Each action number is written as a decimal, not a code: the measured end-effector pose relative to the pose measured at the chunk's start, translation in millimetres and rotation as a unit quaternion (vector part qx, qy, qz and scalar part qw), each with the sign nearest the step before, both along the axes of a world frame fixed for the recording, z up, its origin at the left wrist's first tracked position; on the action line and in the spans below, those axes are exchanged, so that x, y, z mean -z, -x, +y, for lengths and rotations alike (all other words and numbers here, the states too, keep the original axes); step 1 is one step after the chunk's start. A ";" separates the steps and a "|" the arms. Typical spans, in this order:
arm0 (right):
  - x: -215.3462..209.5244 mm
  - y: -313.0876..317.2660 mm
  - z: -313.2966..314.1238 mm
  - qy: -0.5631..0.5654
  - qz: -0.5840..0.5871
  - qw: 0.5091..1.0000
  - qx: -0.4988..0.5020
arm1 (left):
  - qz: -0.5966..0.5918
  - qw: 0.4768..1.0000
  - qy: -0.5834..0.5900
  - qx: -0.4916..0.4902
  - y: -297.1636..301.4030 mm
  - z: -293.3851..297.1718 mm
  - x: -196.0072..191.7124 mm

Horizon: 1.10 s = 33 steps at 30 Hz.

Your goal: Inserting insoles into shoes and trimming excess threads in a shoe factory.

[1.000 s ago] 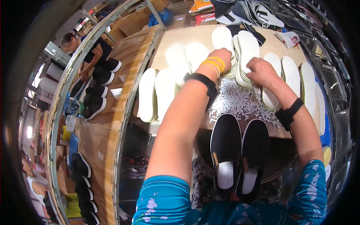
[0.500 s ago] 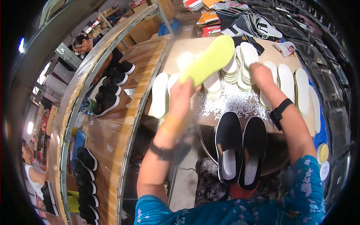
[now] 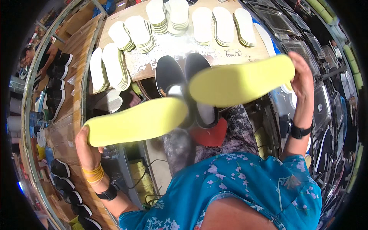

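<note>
My left hand (image 3: 87, 150) grips one end of a yellow insole (image 3: 134, 122), its yellow face turned up. A second yellow insole (image 3: 241, 82) is pinched at its end by my right hand (image 3: 303, 76). Both insoles stretch inward, their free ends over a pair of black slip-on shoes, toes pointing away from me. The left shoe (image 3: 168, 74) and right shoe (image 3: 196, 63) show light insides, partly hidden by the insoles. Behind the shoes, several stacks of pale insoles (image 3: 140, 32) stand on a wooden board (image 3: 224, 59) strewn with white bits.
At left, a wooden shelf (image 3: 69, 142) with a metal frame carries rows of black shoes with white soles (image 3: 56, 100). Beyond it a co-worker (image 3: 28, 55) bends over. Dark racks fill the right side. Yellow insole stacks (image 3: 140, 174) stand low beside my legs.
My right hand has left the stacks with an insole and swung right. My left hand has come down and left with its insole. The view has tilted down toward my lap.
</note>
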State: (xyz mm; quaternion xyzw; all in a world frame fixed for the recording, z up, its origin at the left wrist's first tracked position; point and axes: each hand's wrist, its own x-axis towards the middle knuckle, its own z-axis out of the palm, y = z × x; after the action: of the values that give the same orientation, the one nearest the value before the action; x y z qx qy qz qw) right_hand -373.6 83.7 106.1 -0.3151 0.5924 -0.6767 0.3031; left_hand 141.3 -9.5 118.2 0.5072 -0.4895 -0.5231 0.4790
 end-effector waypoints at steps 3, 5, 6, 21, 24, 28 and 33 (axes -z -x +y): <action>2.9 -14.0 34.3 -0.073 0.031 0.997 -0.013 | -0.109 0.992 -0.047 -0.039 10.5 17.7 -1.4; 2.8 -32.6 45.1 -0.067 0.138 0.988 0.012 | -0.140 0.990 -0.009 -0.010 28.4 34.1 3.0; 3.0 -46.4 49.1 -0.056 0.241 0.968 0.037 | -0.178 0.984 0.014 -0.009 40.3 44.6 6.4; 54.8 -158.5 32.0 0.182 0.748 0.540 -0.339 | -0.518 0.708 0.368 0.309 130.0 32.4 83.4; 72.9 -141.3 13.7 0.206 0.728 0.565 -0.329 | -0.468 0.755 0.343 0.305 135.6 29.8 82.2; 81.4 -140.2 -4.7 0.119 0.639 0.658 -0.380 | -0.589 0.651 0.304 0.369 159.5 2.2 74.8; 80.5 -154.1 -26.5 0.069 0.597 0.684 -0.414 | -0.706 0.388 0.264 0.530 199.9 -34.1 113.4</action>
State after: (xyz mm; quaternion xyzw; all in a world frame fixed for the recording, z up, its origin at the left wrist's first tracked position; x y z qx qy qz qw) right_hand -219.5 57.2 25.6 -0.8855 0.4092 -0.1895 0.1118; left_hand -58.5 -43.6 4.8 0.1805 -0.9352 0.0304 -0.3030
